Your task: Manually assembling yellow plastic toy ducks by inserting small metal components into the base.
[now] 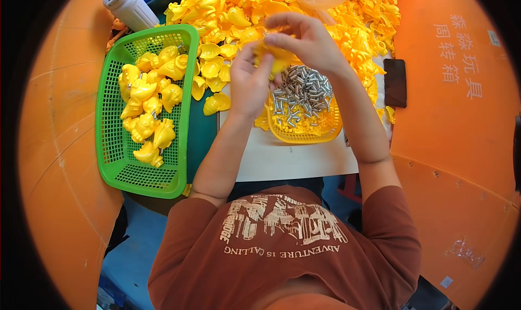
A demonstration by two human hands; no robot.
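Over the far side of the yellow basket, my left hand (250, 83) is closed on a yellow plastic shell piece (279, 59), blurred by motion. Just above and to the right of it, my right hand (313, 41) has its thumb and fingers apart and curved, with the thumb close to the piece. Whether the thumb touches it I cannot tell. Below both hands, the small yellow basket (305, 138) holds many short silver metal pins (304, 90) and small yellow plastic bits (293, 125).
At left, a green basket (188, 109) holds several assembled yellow figures (142, 90). Loose yellow shells (217, 17) are heaped at the back. A grey lidded bottle (130, 7) stands back left. A dark phone (395, 83) lies right, beside an orange box wall (450, 125).
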